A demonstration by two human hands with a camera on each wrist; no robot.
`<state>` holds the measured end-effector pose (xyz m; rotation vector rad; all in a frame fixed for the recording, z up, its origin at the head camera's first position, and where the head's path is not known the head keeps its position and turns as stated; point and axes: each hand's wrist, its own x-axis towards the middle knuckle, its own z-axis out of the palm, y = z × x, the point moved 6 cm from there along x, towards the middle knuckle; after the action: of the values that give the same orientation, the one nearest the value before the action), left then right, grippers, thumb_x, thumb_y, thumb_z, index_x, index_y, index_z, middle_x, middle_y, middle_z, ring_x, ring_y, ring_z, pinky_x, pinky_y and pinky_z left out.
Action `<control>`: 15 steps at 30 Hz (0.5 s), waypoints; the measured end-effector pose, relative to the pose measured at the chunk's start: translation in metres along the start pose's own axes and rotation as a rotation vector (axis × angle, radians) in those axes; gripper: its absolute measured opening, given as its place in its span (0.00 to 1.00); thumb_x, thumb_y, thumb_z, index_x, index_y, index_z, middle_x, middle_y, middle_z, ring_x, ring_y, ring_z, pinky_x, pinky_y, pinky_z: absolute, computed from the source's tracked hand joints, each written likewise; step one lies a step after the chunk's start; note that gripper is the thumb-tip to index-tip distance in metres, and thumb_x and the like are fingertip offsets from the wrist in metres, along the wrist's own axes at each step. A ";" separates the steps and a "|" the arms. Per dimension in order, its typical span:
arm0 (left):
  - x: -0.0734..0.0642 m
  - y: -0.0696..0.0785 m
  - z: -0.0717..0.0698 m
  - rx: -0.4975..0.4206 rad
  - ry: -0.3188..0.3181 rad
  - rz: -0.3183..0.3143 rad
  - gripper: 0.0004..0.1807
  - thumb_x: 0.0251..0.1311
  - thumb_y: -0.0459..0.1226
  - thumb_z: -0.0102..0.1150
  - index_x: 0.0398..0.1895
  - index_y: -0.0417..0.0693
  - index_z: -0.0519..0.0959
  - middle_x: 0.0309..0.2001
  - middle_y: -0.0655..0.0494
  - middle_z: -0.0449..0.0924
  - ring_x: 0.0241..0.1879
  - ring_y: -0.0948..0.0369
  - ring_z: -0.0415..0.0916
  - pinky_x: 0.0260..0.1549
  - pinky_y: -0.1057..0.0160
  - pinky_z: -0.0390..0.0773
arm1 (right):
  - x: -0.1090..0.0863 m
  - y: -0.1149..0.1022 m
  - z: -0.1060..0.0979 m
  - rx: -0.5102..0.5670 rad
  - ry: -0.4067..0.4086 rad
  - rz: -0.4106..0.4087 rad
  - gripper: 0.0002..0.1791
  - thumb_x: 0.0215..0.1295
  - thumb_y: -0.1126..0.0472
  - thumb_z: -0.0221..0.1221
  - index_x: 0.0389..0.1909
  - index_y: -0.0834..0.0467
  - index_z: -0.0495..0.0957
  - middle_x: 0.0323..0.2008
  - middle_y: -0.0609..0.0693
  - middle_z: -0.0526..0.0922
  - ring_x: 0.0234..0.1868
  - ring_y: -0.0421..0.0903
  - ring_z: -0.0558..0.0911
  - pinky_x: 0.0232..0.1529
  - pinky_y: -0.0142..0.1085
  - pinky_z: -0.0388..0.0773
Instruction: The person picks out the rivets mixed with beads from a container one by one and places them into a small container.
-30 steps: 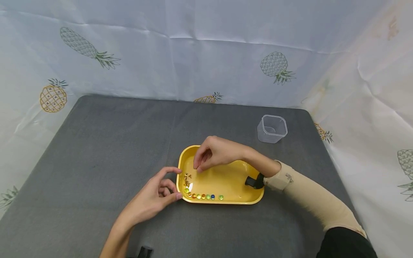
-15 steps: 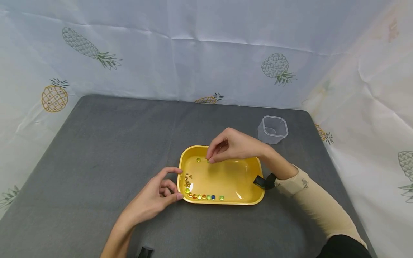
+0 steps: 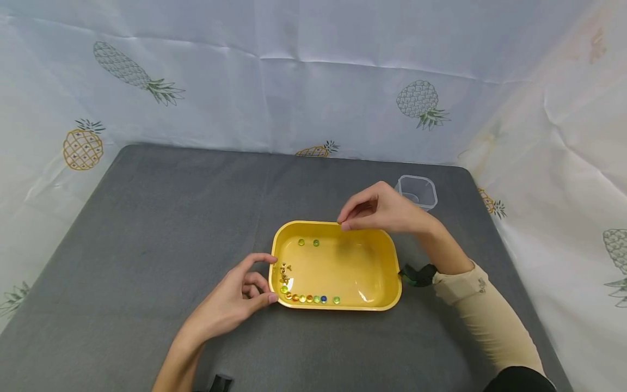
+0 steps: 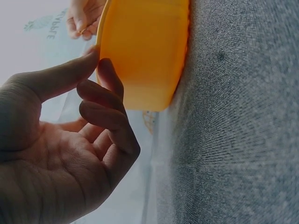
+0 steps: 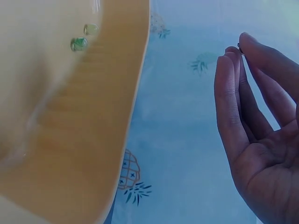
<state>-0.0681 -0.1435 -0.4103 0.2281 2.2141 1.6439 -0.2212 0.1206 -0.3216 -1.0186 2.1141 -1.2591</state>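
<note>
A yellow tray [image 3: 343, 267] lies on the grey table; in the left wrist view its outer wall [image 4: 142, 56] shows. My left hand [image 3: 235, 299] grips its left rim with thumb and forefinger, the other fingers curled. My right hand [image 3: 384, 209] is raised over the far rim, thumb and fingertips together, pinching a tiny gold-coloured piece [image 4: 83, 31], too small to identify. Two green marbles [image 3: 315, 243] lie along the tray's far side. Several coloured marbles [image 3: 309, 299] line the near side. Small gold-coloured pieces [image 3: 284, 274] are heaped at the left end.
A clear plastic box [image 3: 425, 193] stands behind my right hand, partly covered by it. Pineapple-print cloth [image 3: 274, 81] hangs behind the table and at its sides. A black strap [image 3: 418, 275] hangs from my right wrist beside the tray.
My right hand has moved right and away from me, from over the tray's left part to its far rim, uncovering two green marbles. The left hand stays at the rim.
</note>
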 end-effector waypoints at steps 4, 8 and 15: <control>0.000 0.000 0.000 0.001 -0.002 -0.002 0.36 0.67 0.34 0.74 0.75 0.43 0.67 0.34 0.50 0.84 0.26 0.65 0.77 0.30 0.67 0.76 | -0.006 0.003 -0.006 0.018 0.031 0.000 0.07 0.66 0.71 0.73 0.44 0.63 0.91 0.42 0.58 0.93 0.41 0.52 0.93 0.48 0.39 0.91; 0.000 0.001 0.000 0.000 -0.004 0.001 0.37 0.67 0.34 0.74 0.74 0.43 0.67 0.34 0.50 0.84 0.27 0.63 0.78 0.31 0.68 0.76 | -0.013 0.006 -0.012 0.028 0.066 0.003 0.07 0.65 0.72 0.73 0.43 0.64 0.91 0.41 0.58 0.93 0.40 0.50 0.93 0.48 0.39 0.91; -0.001 0.001 0.000 -0.005 0.000 -0.003 0.36 0.67 0.34 0.74 0.74 0.44 0.66 0.34 0.50 0.83 0.27 0.64 0.77 0.31 0.68 0.76 | -0.023 0.011 -0.024 0.017 0.109 -0.026 0.08 0.66 0.72 0.72 0.45 0.67 0.89 0.41 0.48 0.94 0.40 0.52 0.92 0.47 0.37 0.90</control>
<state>-0.0675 -0.1432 -0.4090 0.2236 2.2095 1.6472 -0.2280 0.1545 -0.3196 -0.9934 2.1739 -1.3712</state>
